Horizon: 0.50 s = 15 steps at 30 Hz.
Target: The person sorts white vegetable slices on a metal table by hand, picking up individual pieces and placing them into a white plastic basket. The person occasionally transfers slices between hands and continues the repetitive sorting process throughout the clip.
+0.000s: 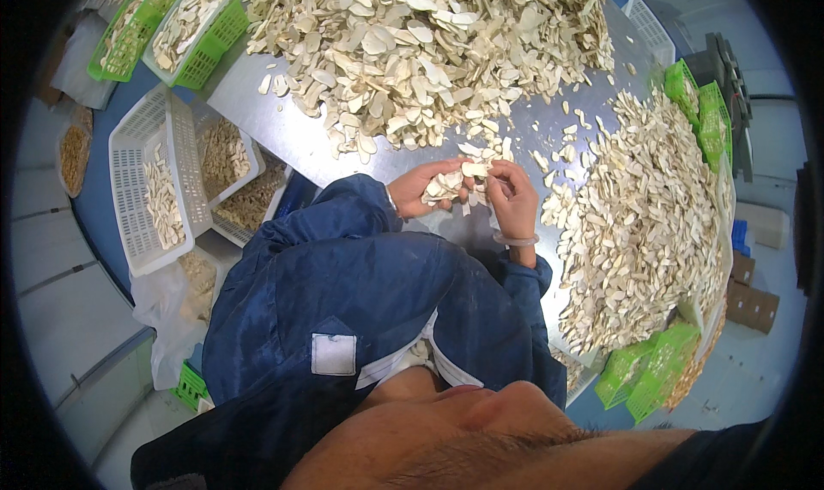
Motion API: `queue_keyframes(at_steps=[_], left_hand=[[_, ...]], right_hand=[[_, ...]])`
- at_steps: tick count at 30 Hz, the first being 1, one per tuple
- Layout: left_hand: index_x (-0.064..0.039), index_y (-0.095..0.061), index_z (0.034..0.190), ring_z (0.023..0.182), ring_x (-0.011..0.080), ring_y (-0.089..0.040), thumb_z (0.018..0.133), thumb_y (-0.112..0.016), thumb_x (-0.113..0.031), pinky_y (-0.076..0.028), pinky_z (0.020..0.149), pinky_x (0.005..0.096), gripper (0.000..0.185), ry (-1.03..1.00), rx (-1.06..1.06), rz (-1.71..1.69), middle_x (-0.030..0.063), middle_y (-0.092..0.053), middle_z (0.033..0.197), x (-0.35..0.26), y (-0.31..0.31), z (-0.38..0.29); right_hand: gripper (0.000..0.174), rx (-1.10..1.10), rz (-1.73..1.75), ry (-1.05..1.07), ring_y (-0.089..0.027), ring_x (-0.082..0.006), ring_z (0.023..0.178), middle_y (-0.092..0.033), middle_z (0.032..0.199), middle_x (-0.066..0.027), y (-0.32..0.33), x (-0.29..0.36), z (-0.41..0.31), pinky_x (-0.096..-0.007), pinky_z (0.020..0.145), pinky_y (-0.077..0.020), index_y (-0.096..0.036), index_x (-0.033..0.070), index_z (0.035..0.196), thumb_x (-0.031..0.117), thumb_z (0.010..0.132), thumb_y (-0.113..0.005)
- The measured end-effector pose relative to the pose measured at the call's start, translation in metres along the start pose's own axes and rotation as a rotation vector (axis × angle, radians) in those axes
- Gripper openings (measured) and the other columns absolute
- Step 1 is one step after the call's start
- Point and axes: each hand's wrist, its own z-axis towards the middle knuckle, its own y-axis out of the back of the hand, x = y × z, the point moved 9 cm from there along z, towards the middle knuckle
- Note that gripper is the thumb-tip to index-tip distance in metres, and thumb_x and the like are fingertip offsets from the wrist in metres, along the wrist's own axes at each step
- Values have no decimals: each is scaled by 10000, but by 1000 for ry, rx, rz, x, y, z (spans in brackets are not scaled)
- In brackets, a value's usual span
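Observation:
My left hand (421,191) cups several pale dried slices (443,187) over the metal table. Opposite it, my right hand (515,197) pinches one flat cream slice (475,170) between thumb and fingers, close to the left fingertips. Beneath and just beyond the hands lie more loose slices (492,149). A large heap of dried slices (412,52) covers the far part of the steel tabletop (296,142). To the right spreads a second, wide heap of smaller slices (644,232).
At the left, a white plastic basket (180,168) holds some slices, with further containers of slices (222,155) beside it. Green baskets stand at the upper left (209,52), the right edge (711,117) and the lower right (663,368). A clear plastic bag (164,316) hangs at left.

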Motion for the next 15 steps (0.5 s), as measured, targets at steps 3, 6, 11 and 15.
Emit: queue_keyframes(at_steps=[3, 6, 11, 15], left_hand=[[-105, -409, 1424, 906, 154, -577, 1050, -468, -288, -487, 572, 207, 420, -14, -10, -2, 66, -572, 1090, -1, 3, 1], [-99, -423, 1404, 903, 158, -588, 1048, -471, -278, -490, 570, 216, 401, -27, -11, 26, 72, -592, 1092, -2, 3, 0], [-90, -437, 1379, 902, 176, -609, 1044, -477, -257, -491, 553, 231, 377, 12, -30, 138, 92, -609, 1106, 1, 4, 0], [-97, -428, 1383, 897, 177, -604, 1044, -474, -258, -487, 545, 236, 379, 44, -12, 106, 87, -602, 1087, 4, 2, 1]], right_hand=[[230, 5, 173, -136, -629, -120, 989, -620, 1114, -71, -2, -14, -3, -230, 818, -536, -613, -28, 1132, -45, 904, -635], [313, 33, 260, -205, -627, -111, 980, -610, 1110, -66, -7, -25, -4, -226, 806, -536, -572, -32, 1208, -57, 903, -637], [276, 83, 204, -173, -648, -107, 946, -649, 1066, -64, -13, -26, -5, -230, 789, -540, -606, -29, 1181, -27, 908, -647], [193, 86, 142, -216, -681, -118, 922, -709, 1021, -79, -12, -30, -8, -256, 771, -551, -656, -17, 1110, 43, 927, -652]])
